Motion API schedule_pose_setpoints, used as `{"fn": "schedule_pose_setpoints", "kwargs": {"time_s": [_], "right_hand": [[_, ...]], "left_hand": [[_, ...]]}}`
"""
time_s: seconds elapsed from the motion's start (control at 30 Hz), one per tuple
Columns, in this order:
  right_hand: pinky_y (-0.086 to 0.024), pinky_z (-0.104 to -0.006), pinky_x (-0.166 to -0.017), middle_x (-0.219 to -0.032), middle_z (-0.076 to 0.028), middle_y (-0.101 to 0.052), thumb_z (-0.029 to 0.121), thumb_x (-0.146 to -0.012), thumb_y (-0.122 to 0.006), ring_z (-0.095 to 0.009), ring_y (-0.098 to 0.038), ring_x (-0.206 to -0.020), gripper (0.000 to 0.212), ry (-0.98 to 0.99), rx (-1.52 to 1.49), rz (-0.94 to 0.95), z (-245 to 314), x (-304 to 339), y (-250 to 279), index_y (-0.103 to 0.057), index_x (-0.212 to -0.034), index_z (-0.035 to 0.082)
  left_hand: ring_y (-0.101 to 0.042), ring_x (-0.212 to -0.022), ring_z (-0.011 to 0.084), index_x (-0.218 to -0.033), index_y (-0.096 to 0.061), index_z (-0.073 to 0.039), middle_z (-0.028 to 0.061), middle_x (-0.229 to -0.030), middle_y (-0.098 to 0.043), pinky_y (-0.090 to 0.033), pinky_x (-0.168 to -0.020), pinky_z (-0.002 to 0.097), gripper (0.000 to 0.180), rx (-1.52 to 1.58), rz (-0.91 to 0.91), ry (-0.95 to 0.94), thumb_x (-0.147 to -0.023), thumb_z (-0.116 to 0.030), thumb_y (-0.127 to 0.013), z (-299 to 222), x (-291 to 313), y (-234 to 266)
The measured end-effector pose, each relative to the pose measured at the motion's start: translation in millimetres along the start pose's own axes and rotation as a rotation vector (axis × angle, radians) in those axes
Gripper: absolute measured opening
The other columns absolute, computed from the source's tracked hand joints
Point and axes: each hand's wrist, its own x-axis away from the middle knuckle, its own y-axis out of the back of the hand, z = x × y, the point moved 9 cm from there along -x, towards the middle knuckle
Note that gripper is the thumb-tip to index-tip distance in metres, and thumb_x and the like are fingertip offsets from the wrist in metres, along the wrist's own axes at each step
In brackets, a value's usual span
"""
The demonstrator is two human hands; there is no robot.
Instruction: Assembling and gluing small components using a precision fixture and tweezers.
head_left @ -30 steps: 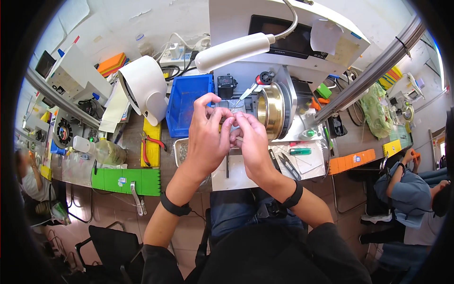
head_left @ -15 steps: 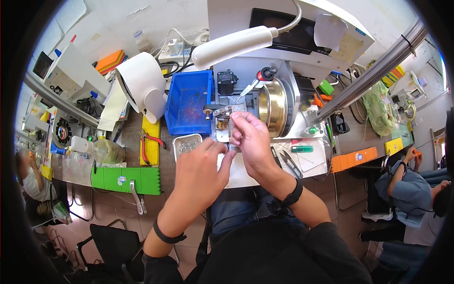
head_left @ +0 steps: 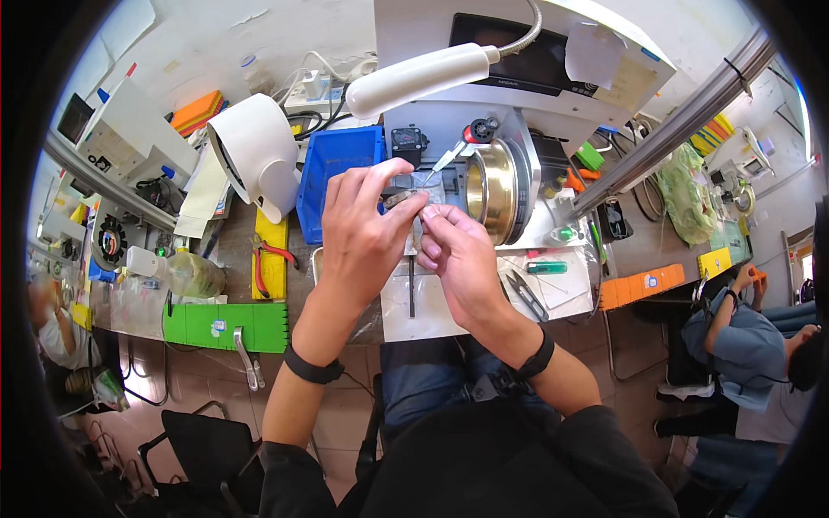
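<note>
The small metal fixture (head_left: 397, 198) sits on the machine just left of the brass drum (head_left: 492, 207), partly covered by the left hand (head_left: 357, 231). What shows of it is grey, dull and irregular in outline, with finer detail hidden behind the fingers. The left hand is seen from its back, one finger stretched forward over the fixture and another digit's tip close to the right hand (head_left: 460, 255). The right hand's thumb and forefinger are pinched together, the others curled; I cannot tell whether either hand grasps a tiny part there.

Lettering runs along the lower bezel of the black screen (head_left: 505, 56). A small pale label, its print too small to make out, sticks to the notched green plate (head_left: 194, 326); the orange plate (head_left: 617, 295) bears another.

The drum is polished, round and gold-coloured, with a dark rim at its right. Left of it stands the blue plastic bin (head_left: 311, 220), straight-walled and glossy. On the brown desk (head_left: 302, 298), red-handled pliers (head_left: 260, 269) lie across a flat yellow plate (head_left: 275, 235). A slim dark rod (head_left: 412, 289) and black-bladed snips (head_left: 528, 298) rest to the right, near a translucent green cylinder (head_left: 547, 268).
</note>
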Motion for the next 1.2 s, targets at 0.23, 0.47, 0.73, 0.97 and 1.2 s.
{"fn": "schedule_pose_setpoints", "kwargs": {"time_s": [0.23, 0.47, 0.73, 0.97, 1.2], "right_hand": [[-0.037, -0.0247, -0.06, -0.086, 0.0, -0.051, 0.019, -0.1, -0.055, -0.008, -0.045, -0.064, 0.016, 0.0, 0.068, -0.007, -5, 20, 11, -0.056, -0.104, 0.004], [-0.049, -0.03, -0.067, -0.086, -0.01, -0.068, 0.017, -0.095, -0.061, -0.018, -0.063, -0.074, 0.018, 0.14, 1.208, -0.07, 34, 92, 78, -0.067, -0.102, 0.001], [-0.049, -0.0409, -0.073, -0.09, -0.012, -0.064, 0.02, -0.087, -0.069, -0.03, -0.063, -0.084, 0.022, 0.367, 1.851, -0.34, 64, 88, 133, -0.067, -0.101, 0.003], [-0.051, -0.0372, -0.074, -0.09, -0.012, -0.062, 0.01, -0.084, -0.071, -0.03, -0.062, -0.083, 0.02, 0.228, 1.694, -0.355, 58, 83, 141, -0.067, -0.102, 0.001], [-0.053, -0.0328, -0.063, -0.104, -0.015, -0.061, -0.004, -0.085, -0.063, -0.028, -0.063, -0.077, 0.036, 0.684, 1.288, 0.023, 66, 100, 18, -0.064, -0.12, 0.0]], "left_hand": [[-0.058, -0.083, 0.0218, -0.085, -0.07, -0.011, 0.0051, -0.109, -0.061, -0.044, -0.073, 0.0349, 0.017, 0.002, -0.035, 0.075, -0.071, -0.004, -0.076, 2, -2, -4], [-0.062, -0.086, 0.0241, -0.084, -0.067, -0.007, 0.0081, -0.104, -0.058, -0.047, -0.076, 0.0353, 0.014, 0.078, -0.113, 0.17, -0.075, 0.001, -0.074, 14, 1, -3], [-0.065, -0.085, 0.0235, -0.093, -0.067, -0.002, 0.0086, -0.088, -0.07, -0.05, -0.075, 0.0326, 0.006, 0.209, -0.036, 0.364, -0.087, -0.002, -0.066, 27, 9, -12], [-0.064, -0.083, 0.0132, -0.095, -0.064, 0.002, 0.0079, -0.086, -0.07, -0.05, -0.077, 0.0267, 0.007, 0.389, 0.001, 0.5, -0.093, -0.004, -0.062, 44, 14, -26], [-0.068, -0.082, 0.0269, -0.092, -0.065, -0.002, 0.0132, -0.085, -0.071, -0.05, -0.074, 0.0325, 0.007, 0.566, 0.0, 0.581, -0.091, -0.008, -0.063, 53, 14, -34]]}}
